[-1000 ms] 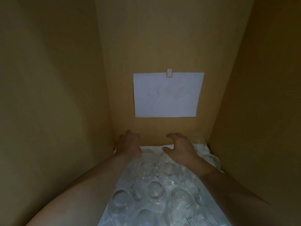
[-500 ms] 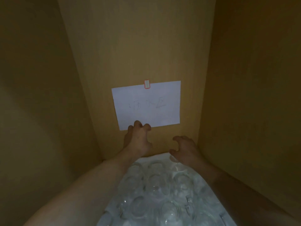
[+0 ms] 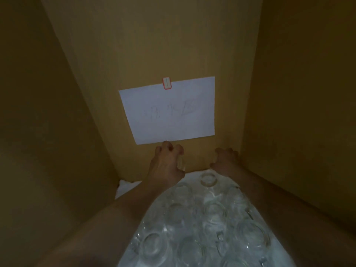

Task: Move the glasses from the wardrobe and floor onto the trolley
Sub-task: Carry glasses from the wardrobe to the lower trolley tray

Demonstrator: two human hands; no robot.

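Observation:
Several clear glasses (image 3: 213, 212) stand close together on a white cloth (image 3: 125, 186) on the dim wardrobe shelf. My left hand (image 3: 165, 166) is raised just above the back row, below the paper, with its fingers closed around one clear glass (image 3: 181, 163). My right hand (image 3: 224, 160) is at the back right corner, fingers curled and apart, and I see nothing in it. One glass (image 3: 208, 179) stands just in front of that hand. The trolley is not in view.
Brown wardrobe walls close in at the left (image 3: 48, 132), back (image 3: 154, 45) and right (image 3: 308, 112). A white sheet of paper (image 3: 171, 112) with faint writing is taped to the back wall. Both forearms stretch over the glasses.
My left hand has risen from the back left of the shelf with a glass in it. My right hand has moved to the back right corner.

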